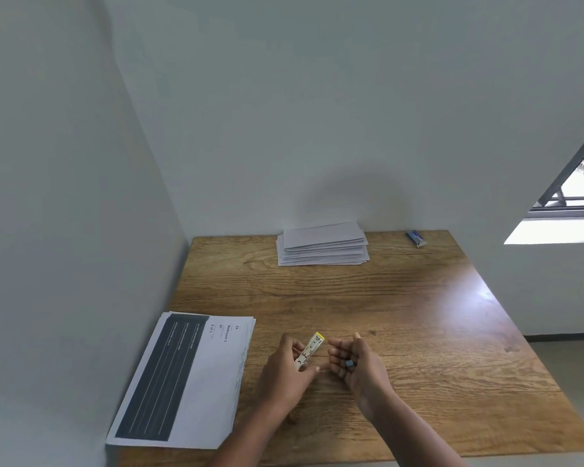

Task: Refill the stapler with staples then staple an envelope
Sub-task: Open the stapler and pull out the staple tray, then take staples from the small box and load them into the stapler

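Note:
My left hand (289,369) grips a small stapler (310,350) with a yellow tip, held tilted above the near middle of the wooden table (418,315). Its metal inside faces up, so it looks opened. Close beside it, my right hand (354,362) is cupped with curled fingers around a small grey-blue block (350,363), which looks like a strip of staples. A stack of white envelopes (322,246) lies at the back of the table against the wall.
A pile of printed sheets (189,379) with a dark panel lies at the table's front left corner. A small blue and white box (416,238) sits at the back right. Walls close the left and back sides; a window (573,197) is at the right.

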